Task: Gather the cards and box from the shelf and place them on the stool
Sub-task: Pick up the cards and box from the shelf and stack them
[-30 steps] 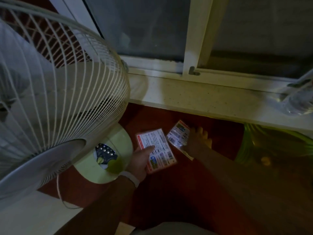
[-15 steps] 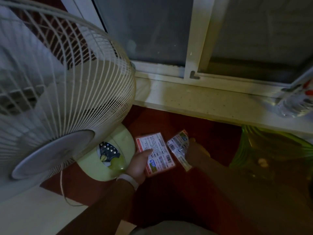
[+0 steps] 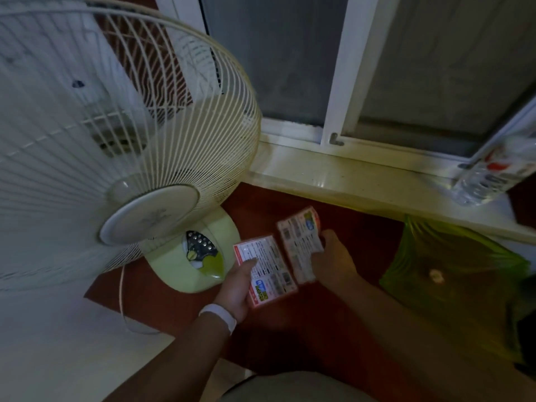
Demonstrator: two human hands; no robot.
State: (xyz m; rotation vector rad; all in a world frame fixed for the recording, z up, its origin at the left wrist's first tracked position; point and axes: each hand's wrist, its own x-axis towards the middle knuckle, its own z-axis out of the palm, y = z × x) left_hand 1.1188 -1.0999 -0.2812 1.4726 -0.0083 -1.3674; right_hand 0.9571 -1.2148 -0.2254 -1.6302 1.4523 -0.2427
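Observation:
My left hand point(image 3: 236, 288) holds a red-edged printed box point(image 3: 268, 269), thumb on its white face. Just right of it, my right hand point(image 3: 333, 261) grips a second printed piece, cards or a flap point(image 3: 301, 242), tilted up toward the sill. Both pieces hang over the dark red floor point(image 3: 333, 329), nearly touching each other. A white band sits on my left wrist. No stool can be made out for certain.
A large white fan point(image 3: 116, 134) with a pale green base point(image 3: 185, 268) fills the left. A pale window sill point(image 3: 348, 181) runs across, with a plastic bottle point(image 3: 487, 175) on its right end. A green plastic object point(image 3: 452, 280) sits at right.
My right hand has closed on the second printed piece and lifted it off the floor. The left hand with the box has risen slightly. The view shifted left and down.

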